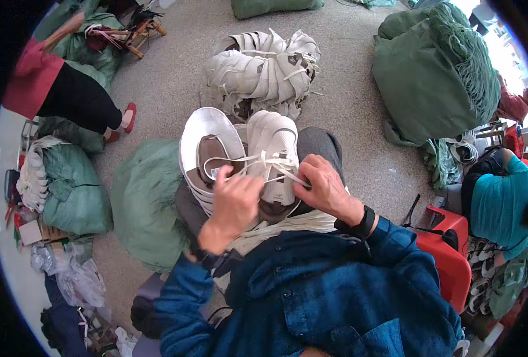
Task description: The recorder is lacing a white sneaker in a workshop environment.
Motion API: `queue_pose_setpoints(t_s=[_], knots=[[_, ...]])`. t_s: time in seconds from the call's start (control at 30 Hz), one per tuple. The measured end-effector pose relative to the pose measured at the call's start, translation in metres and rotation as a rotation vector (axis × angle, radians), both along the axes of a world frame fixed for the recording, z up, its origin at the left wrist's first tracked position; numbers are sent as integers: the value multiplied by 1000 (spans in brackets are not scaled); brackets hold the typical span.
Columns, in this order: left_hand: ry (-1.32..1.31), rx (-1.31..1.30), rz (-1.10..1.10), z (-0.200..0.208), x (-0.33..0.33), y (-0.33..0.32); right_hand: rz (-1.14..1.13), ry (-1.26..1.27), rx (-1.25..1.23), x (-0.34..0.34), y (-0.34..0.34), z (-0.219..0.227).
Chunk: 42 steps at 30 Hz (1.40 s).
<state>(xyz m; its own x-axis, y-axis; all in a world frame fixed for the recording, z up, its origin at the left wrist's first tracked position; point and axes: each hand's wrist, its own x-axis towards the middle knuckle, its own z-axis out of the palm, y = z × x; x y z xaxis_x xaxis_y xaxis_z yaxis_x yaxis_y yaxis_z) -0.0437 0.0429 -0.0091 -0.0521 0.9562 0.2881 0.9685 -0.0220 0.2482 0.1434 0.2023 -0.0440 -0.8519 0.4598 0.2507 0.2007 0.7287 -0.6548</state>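
On my lap lies a stack of white and brown shoe uppers (274, 143), overlapping, with pale laces running across the front one. My left hand (235, 205) is closed in a pinch around a white shoelace (240, 159), slightly blurred. Opposite it, my right hand (323, 185) pinches the lace at the right side of the same upper. The laces cross and loop between both hands. To the left, a second white stack of uppers (193, 134) shows its brown inside, close beside my left hand. A bundle of loose white laces (299, 223) lies below the uppers.
A large bundle of white uppers (264, 68) sits on the floor ahead. Green sacks stand at right (430, 77) and left (148, 196). A red plastic chair (448, 256) is at my right. One person (49, 83) is at far left, another (499, 190) at far right.
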Motion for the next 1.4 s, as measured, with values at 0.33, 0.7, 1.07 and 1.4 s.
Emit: queue_pose_setpoints(t_s=[0.33, 0.7, 1.07, 1.4], knots=[[-473, -693, 438, 82, -66, -128, -27, 37, -125, 3, 0, -7], [-479, 14, 194, -10, 12, 4, 26, 25, -126, -10, 1, 4], [-476, 95, 211, -32, 24, 4, 185, 77, -150, -11, 19, -5], [-167, 75, 30, -25, 48, 7, 62, 9, 340, -35, 37, 7]])
